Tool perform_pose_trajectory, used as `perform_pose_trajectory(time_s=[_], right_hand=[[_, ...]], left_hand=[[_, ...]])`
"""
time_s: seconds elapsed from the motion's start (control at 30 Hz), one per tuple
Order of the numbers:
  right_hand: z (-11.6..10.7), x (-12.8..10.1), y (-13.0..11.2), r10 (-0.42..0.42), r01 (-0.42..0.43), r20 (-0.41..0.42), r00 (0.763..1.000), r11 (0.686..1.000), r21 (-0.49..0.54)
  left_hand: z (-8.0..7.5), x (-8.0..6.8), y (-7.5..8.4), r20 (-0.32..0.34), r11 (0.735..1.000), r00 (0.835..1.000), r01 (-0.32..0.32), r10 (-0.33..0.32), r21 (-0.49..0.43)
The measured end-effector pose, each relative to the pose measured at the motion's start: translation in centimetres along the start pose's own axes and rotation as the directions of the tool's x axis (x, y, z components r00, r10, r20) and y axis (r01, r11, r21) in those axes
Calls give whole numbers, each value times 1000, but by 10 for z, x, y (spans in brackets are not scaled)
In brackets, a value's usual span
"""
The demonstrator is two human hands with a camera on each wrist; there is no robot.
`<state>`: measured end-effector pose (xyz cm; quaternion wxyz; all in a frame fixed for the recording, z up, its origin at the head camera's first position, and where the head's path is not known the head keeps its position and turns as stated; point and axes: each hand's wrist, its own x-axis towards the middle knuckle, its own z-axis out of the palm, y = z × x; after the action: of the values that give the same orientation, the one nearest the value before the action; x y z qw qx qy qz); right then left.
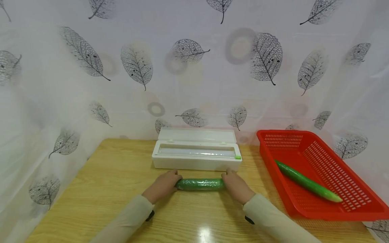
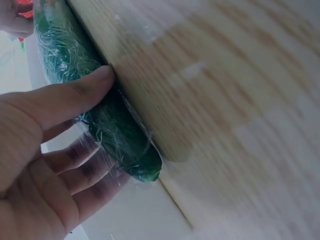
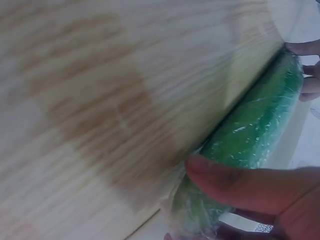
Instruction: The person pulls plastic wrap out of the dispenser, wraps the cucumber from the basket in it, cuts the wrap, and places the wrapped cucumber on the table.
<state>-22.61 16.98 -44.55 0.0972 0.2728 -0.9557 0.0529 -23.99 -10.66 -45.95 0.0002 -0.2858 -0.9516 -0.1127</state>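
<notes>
A: Where does the wrapped cucumber [image 1: 200, 184] lie?

B: On the wooden table [image 1: 115, 175], crosswise, just near of the white film dispenser [image 1: 197, 153]. It sits between the two hands, one at each end.

A: And the left hand [image 1: 163, 186]?

B: It is on the cucumber's left end. The left wrist view shows the thumb [image 2: 75, 97] laid over the top of the cucumber [image 2: 112, 127] and the fingers curled under it, seen through loose film. So it grips that end.

A: The right hand [image 1: 236, 185]?

B: The same at the right end. In the right wrist view the thumb [image 3: 235, 182] presses across the cucumber [image 3: 250, 137] and the fingers curl round beneath. Its hold is closed on the end.

A: What else is there?

B: A red basket [image 1: 358, 209] stands at the right, well apart from the hands, with a bare cucumber [image 1: 307, 182] lying slantwise in it. The dispenser's lid is open. A leaf-patterned curtain [image 1: 194, 67] hangs behind the table.
</notes>
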Motion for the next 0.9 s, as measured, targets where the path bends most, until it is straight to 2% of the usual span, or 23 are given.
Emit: perform_pose_trajectory(time_s=[0.3,0.6,0.73,0.9], right_hand=[[7,6,3,34,-34,-10,999,999,-18],[-4,0,4,45,-53,99,994,996,74],[-4,-1,4,36,-43,88,995,995,86],[-3,0,5,47,-55,86,995,995,88]], left_hand=[[-1,0,-1,-7,999,1000,-14,14,-29],[-4,-6,-8,22,992,999,-44,48,-122],[-1,-9,-9,12,993,1000,-11,13,-118],[1,-11,-9,-23,990,997,76,-79,-120]])
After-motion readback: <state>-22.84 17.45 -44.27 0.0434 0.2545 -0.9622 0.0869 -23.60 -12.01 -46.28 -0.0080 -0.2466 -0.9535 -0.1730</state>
